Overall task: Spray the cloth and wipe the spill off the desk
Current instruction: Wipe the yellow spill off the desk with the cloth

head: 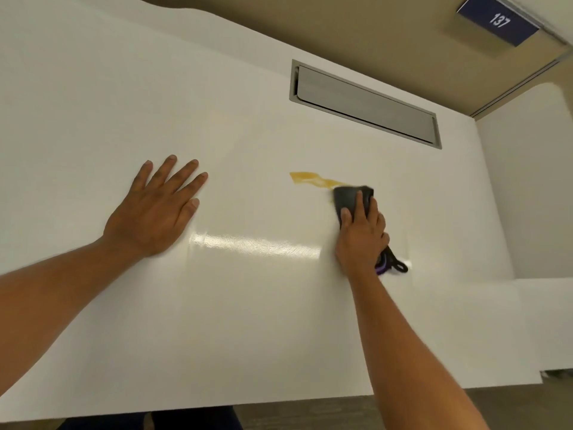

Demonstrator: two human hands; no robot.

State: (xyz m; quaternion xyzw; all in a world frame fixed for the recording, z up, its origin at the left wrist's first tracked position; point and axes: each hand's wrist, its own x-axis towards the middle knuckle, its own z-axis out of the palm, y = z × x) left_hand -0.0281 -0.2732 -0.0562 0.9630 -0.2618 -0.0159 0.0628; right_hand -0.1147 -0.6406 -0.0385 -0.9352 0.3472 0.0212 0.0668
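A yellow-orange spill [313, 179] streaks across the middle of the white desk [248, 305]. My right hand [361, 234] presses a dark grey cloth [348, 197] flat on the desk, and the cloth's far edge touches the right end of the spill. My left hand [158, 209] lies flat on the desk to the left, fingers spread, holding nothing. A dark object with purple parts [392, 263] lies behind my right wrist, mostly hidden; I cannot tell what it is.
A grey metal cable flap [366, 102] is set into the desk behind the spill. A beige partition runs along the far edge, with a blue sign reading 137 [497, 21] at top right. A second white surface [527, 197] adjoins on the right.
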